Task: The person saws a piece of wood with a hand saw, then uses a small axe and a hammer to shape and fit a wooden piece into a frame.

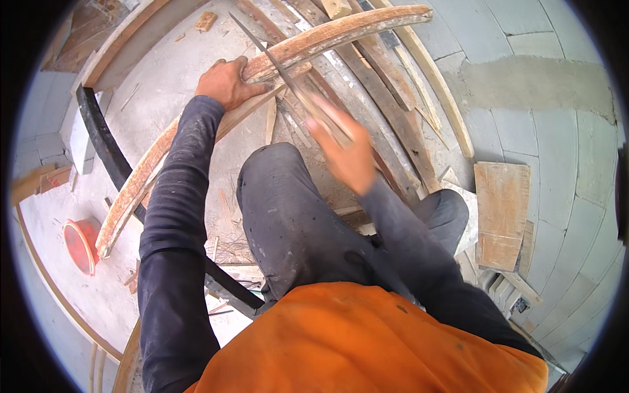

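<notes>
My left hand [226, 82] grips a long, plaster-stained wooden plank [327, 36] that runs from the lower left up to the upper right across the floor. My right hand [344, 147] is blurred with motion and closed around the wooden handle of a long, thin metal blade [265, 49], a saw by its shape. The blade crosses the plank just right of my left hand. My bent knee in dark trousers [288, 216] is below the plank.
Several more planks and slats [400, 111] lie stacked beside the grey block wall [557, 131]. A short board [501, 213] leans at the right. A red bucket [82, 242] sits on the dusty floor at the left, beside a black strip [105, 144].
</notes>
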A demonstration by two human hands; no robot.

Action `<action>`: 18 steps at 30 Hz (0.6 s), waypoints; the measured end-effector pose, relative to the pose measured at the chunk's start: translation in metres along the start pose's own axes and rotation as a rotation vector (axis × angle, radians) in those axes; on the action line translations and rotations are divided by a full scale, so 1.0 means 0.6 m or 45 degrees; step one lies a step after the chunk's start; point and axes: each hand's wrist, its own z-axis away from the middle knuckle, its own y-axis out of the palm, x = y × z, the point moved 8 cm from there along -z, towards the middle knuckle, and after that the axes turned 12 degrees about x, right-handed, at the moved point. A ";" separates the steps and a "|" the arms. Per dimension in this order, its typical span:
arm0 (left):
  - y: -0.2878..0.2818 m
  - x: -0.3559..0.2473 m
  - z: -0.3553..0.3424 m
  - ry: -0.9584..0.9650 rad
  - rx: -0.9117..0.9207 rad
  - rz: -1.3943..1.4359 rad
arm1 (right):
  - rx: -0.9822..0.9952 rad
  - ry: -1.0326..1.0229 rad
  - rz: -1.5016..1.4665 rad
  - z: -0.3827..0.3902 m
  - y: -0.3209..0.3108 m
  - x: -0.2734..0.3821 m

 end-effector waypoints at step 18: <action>-0.007 0.005 0.005 0.044 0.018 0.077 | -0.020 0.178 0.061 0.235 -0.063 -0.007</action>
